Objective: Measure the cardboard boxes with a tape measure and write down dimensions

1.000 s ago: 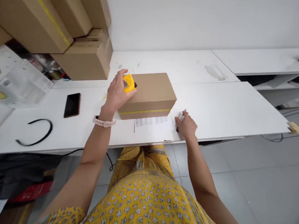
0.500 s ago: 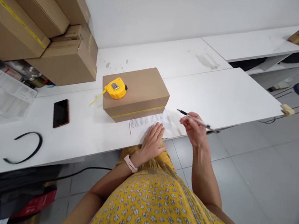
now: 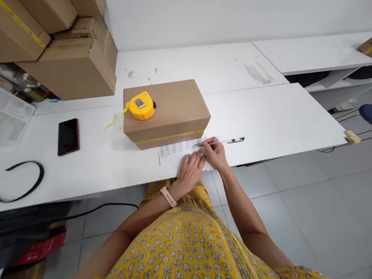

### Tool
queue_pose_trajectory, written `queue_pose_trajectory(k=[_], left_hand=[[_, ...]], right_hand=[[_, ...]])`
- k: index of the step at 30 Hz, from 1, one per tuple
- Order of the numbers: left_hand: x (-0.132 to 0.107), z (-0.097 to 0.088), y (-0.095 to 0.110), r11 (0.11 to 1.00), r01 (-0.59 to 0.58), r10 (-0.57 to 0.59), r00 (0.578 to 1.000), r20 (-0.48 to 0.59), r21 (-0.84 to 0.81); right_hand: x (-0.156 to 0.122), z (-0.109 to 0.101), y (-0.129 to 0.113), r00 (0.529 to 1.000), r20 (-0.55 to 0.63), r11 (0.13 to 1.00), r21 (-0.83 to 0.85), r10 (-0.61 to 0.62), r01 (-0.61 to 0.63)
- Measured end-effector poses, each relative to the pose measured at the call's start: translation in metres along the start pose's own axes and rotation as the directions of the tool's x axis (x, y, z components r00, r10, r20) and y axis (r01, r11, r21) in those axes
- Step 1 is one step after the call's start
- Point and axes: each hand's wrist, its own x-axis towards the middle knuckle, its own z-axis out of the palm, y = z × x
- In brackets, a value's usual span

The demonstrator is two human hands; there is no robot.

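Head view: on the table (image 3: 269,123), a box (image 3: 173,106) is standing right behind the paper (image 3: 171,159), which could skid if the left hand (image 3: 189,170), lying flat and empty, is pressing too lightly while the right hand (image 3: 215,155) is pinching the pen (image 3: 227,141).

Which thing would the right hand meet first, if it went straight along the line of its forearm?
The right hand would probably meet the cardboard box first, though depth is unclear.

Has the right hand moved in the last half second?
Yes: judged against the cardboard box, the right hand moved left, bringing the pen over the paper.
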Motion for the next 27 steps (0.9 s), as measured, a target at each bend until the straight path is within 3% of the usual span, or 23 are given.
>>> queue_pose_trajectory(k=[3,9,13,16,27], left_hand=[[0.0008,-0.0015,0.0005,1.0,-0.006,0.006,1.0,0.0,0.0],[0.001,-0.0039,0.0005,1.0,0.005,-0.005,1.0,0.011,-0.01],[0.0009,-0.0029,0.0007,1.0,0.005,-0.005,1.0,0.003,-0.017],[0.0008,-0.0015,0.0007,1.0,0.006,-0.006,1.0,-0.001,-0.02],[-0.0012,0.0038,-0.0001,0.999,0.001,-0.003,1.0,-0.03,-0.055]], right_hand=[[0.0012,0.0013,0.003,0.999,-0.01,0.996,-0.085,-0.031,0.03],[0.0044,0.0001,0.0058,0.999,0.016,0.996,-0.089,-0.028,0.029],[0.0056,-0.0002,0.0046,0.997,-0.021,0.973,-0.223,-0.071,0.064],[0.0045,0.0002,0.0019,0.995,0.014,0.954,-0.284,-0.097,0.097],[0.003,0.0014,-0.0001,0.997,0.043,0.951,-0.299,-0.067,0.077]])
